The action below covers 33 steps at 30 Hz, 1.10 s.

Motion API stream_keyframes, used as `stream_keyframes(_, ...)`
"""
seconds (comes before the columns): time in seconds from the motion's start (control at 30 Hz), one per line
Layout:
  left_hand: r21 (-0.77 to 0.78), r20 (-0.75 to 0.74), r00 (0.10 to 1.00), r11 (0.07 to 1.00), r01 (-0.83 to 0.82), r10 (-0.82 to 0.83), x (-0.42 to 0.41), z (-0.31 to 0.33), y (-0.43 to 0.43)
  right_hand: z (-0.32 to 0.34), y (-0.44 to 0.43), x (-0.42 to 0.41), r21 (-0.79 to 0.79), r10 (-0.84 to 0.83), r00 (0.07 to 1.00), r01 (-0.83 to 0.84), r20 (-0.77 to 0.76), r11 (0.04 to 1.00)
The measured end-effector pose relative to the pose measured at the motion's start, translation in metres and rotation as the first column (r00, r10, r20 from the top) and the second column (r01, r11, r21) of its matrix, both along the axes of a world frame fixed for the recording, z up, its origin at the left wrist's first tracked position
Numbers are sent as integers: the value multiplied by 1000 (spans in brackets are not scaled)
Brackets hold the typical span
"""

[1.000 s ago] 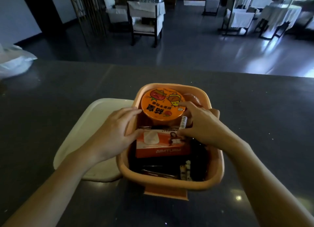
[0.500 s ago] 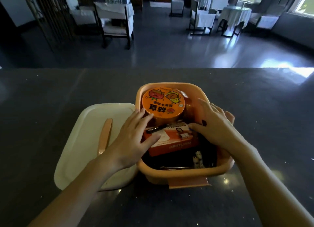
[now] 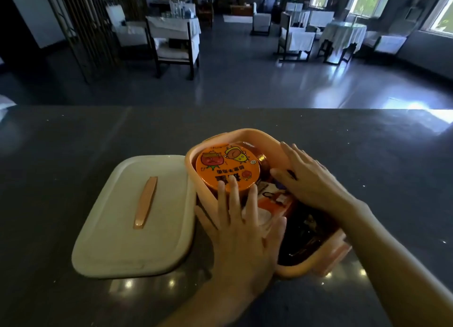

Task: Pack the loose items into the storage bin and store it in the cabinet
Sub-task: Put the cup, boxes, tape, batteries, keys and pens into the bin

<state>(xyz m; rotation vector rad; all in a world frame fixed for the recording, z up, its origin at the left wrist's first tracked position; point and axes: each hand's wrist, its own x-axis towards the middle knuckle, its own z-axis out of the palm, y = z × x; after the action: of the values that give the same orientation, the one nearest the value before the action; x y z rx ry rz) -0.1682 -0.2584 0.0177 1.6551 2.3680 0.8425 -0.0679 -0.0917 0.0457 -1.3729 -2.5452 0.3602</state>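
The packing is judged nearly done: the storage bin [image 3: 247, 133] on the counter [image 3: 73, 135] is filled with a noodle cup [image 3: 226, 167], an orange box [image 3: 277, 204] and dark items that cannot be made out. Both hands are spread flat, nothing gripped: the left hand [image 3: 242, 231] is laid over cup and box, the right hand [image 3: 311, 179] over the contents beside them. The white lid [image 3: 132, 216] is seen just beside the bin, not yet fitted; closing and storing in the cabinet are left

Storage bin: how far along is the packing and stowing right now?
Done: the noodle cup and an orange box sit inside the bin. In hand: the left hand and right hand lie flat over the contents, the left touching the cup. Left: the white lid lies beside the bin, not fitted, and the bin sits on the counter, not stored.
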Motion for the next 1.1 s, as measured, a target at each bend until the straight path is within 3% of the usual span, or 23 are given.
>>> stream_keyframes(0.07, 17, -18, 999, 999, 29, -29, -5, -1, 8, -4, -24, -2, 76, -65, 997, 62, 34, 995)
stream_keyframes(0.13, 51, -62, 998, 999, 0, 3, -31, 1, 29, -10, -52, 0, 132, -256, 963, 244, 85, 961)
stream_keyframes(0.2, 3, -109, 994, 1000, -14, 14, -71, 5, 58, -16, -72, 6, 99, -456, 878, 445, 149, 890)
stream_keyframes(0.27, -94, -173, 985, 996, -7, -10, -109, 10, 85, -19, -82, 12, 14, -508, 847, 512, 159, 859)
stream_keyframes(0.33, -184, -203, 979, 983, -29, -9, -134, 10, 105, -22, -85, 16, -27, -488, 870, 490, 74, 871)
stream_keyframes(0.4, -236, -141, 990, 970, -48, 15, -144, 8, 115, -25, -83, 18, -17, -474, 880, 475, 29, 880)
stream_keyframes(0.5, -196, 27, 998, 979, -46, 52, -141, 7, 113, -30, -73, 21, 11, -446, 895, 445, 13, 895)
stream_keyframes(0.57, -191, 58, 994, 978, -85, 98, -131, 12, 101, -31, -59, 28, 33, -404, 915, 404, -9, 914)
stream_keyframes(0.67, -245, 36, 987, 959, -142, 156, -106, 19, 66, -26, -24, 49, 30, -263, 963, 264, -52, 964)
stream_keyframes(0.77, -318, -116, 988, 938, -136, 104, -75, 17, 22, -13, 13, 71, -79, -125, 988, 118, -89, 990)
stream_keyframes(0.83, -317, -162, 985, 942, -112, 63, -69, 16, 8, -13, 22, 78, -74, -146, 986, 140, -75, 987)
stream_keyframes(0.97, -269, -69, 996, 960, -73, 57, -79, 20, 17, -28, -3, 77, -86, -399, 908, 390, -127, 917)
stream_keyframes(1.1, -150, 91, 995, 988, 41, -27, -80, 13, 23, -26, -11, 74, 21, -354, 931, 357, -92, 934)
